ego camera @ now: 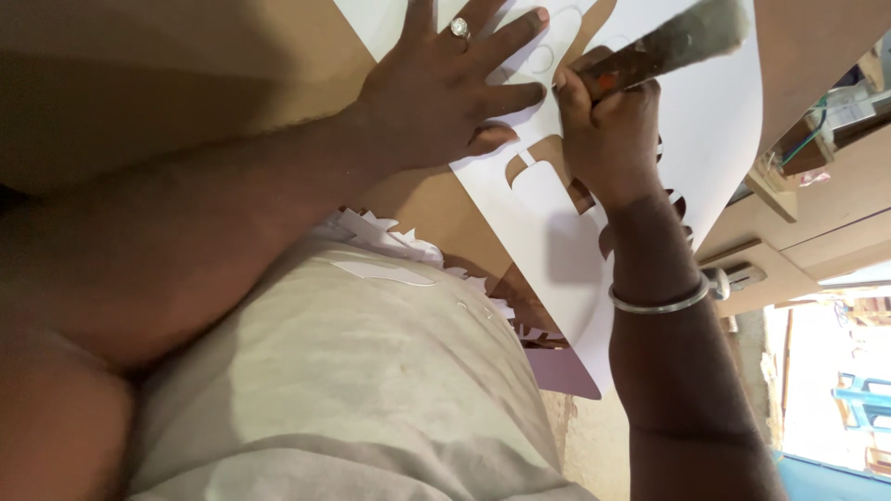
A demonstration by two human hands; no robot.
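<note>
- Left hand (436, 93): flat and fully spread, palm down on the white sheet (724, 139), gripping nothing; a ring (458, 28) sits on one finger. It pins the sheet against the desk (306, 56), a brown board surface that runs beyond the hand on its outer side.
- Right hand (608, 125): closed in a fist round the handle of a cutting tool (668, 46), just beside the left hand's fingertips; the tool's worn shaft runs up and away past the knuckles. Its working tip is hidden behind the fingers, so whether it touches the sheet cannot be told. A metal bangle (659, 301) circles the wrist below this hand.
- White sheet: lies under both hands, stretching from above the left hand's fingers down past the right forearm. Shaped openings (548, 162) are cut through it between the two hands, showing brown desk beneath.
- Handling, as a judgement: the sheet looks thin, light and flexible, likely to slide or buckle unless pressed flat; the narrow bridges round the openings look prone to tearing, so broad uncut areas are the safer place for holding it.
- Offcuts (390, 237): jagged white scraps lie below the left wrist, against the person's pale shirt (353, 371).
- Beyond the right hand: stacked brown boards (835, 223), partly in view.
</note>
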